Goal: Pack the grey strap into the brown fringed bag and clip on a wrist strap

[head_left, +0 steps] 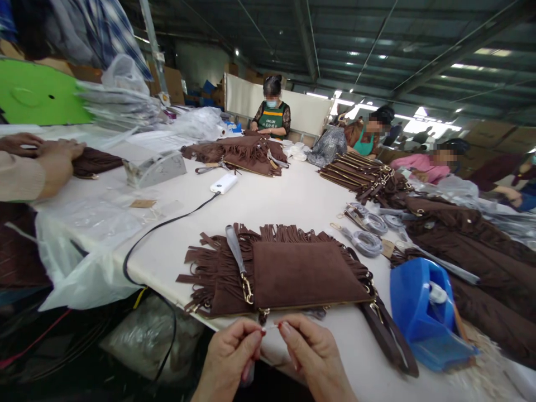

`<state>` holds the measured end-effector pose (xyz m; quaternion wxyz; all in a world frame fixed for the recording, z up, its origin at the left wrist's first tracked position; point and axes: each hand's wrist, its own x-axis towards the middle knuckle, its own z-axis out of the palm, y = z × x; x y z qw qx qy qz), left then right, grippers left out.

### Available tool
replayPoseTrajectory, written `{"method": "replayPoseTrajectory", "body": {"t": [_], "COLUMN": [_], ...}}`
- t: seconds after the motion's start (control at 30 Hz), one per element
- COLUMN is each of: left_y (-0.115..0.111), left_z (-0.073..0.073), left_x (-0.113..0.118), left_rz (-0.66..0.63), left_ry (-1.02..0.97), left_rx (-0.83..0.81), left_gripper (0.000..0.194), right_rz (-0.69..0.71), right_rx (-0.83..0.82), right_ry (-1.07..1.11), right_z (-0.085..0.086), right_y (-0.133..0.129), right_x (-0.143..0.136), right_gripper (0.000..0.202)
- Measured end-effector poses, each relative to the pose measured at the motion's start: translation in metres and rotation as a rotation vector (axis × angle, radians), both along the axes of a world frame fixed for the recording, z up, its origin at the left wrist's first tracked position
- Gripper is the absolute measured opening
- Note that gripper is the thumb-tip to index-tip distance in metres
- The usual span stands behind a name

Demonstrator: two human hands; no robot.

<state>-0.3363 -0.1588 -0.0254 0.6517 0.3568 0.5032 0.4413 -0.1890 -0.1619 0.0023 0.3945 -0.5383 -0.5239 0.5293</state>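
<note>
My left hand (232, 354) and my right hand (313, 353) are close together at the table's near edge, each with thumb and forefinger pinched. A short, thin, whitish strip (271, 327) runs between the fingertips; it is too small to tell its kind. Just beyond my fingers lies a brown suede pouch (307, 272) with a gold zipper along its near edge. Under and around it are brown fringed pieces (218, 268). A grey-wrapped wrist strap (237, 249) with a gold clasp rests at its left, and a brown strap (389, 338) hangs off its right.
A blue tape dispenser (425, 312) stands at right, near coiled straps (366, 240) and stacked brown pouches (355, 173). A white power bank (224, 183) trails a black cable. Co-workers sit across the table; another person's hands (54, 159) are at left beside a grey dispenser (157, 164).
</note>
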Motion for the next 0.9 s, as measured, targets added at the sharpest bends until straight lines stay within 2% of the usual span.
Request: {"method": "replayPoseTrajectory", "body": {"t": [0.1, 0.2, 0.27, 0.33, 0.43, 0.53, 0.63, 0.7, 0.8, 0.9], "left_y": [0.002, 0.004, 0.006, 0.008, 0.009, 0.010, 0.011, 0.013, 0.018, 0.023], "left_z": [-0.002, 0.000, 0.003, 0.005, 0.008, 0.012, 0.014, 0.013, 0.010, 0.009], "left_x": [-0.004, -0.007, -0.007, -0.007, -0.009, -0.011, -0.014, -0.015, -0.014, -0.009], "left_rz": [0.022, -0.018, -0.062, -0.096, -0.104, -0.104, -0.119, -0.047, 0.133, 0.176], "left_ry": [0.093, 0.211, 0.218, 0.158, 0.024, -0.084, -0.114, -0.086, -0.056, -0.077], "left_rx": [0.003, 0.064, 0.083, 0.044, -0.049, -0.107, -0.122, -0.134, -0.193, -0.220], "left_gripper": [0.039, 0.036, 0.037, 0.040, 0.039, 0.036, 0.036, 0.034, 0.037, 0.036], "right_rz": [0.030, 0.064, 0.143, 0.244, 0.276, 0.191, 0.134, 0.105, 0.045, 0.022], "right_rx": [-0.007, 0.289, 0.515, 0.617, 0.617, 0.628, 0.665, 0.668, 0.645, 0.618], "right_ry": [-0.071, -0.302, -0.387, -0.380, -0.375, -0.404, -0.433, -0.454, -0.501, -0.553], "right_z": [-0.007, -0.011, -0.011, -0.010, -0.010, -0.011, -0.012, -0.011, -0.008, -0.004], "right_y": [0.001, 0.002, 0.003, 0.005, 0.007, 0.008, 0.009, 0.011, 0.017, 0.024], "right_x": [0.002, 0.002, 0.000, -0.003, -0.007, -0.009, -0.012, -0.013, -0.013, -0.014], "right_gripper": [0.031, 0.025, 0.038, 0.043, 0.031, 0.017, 0.014, 0.014, 0.015, 0.016]}}
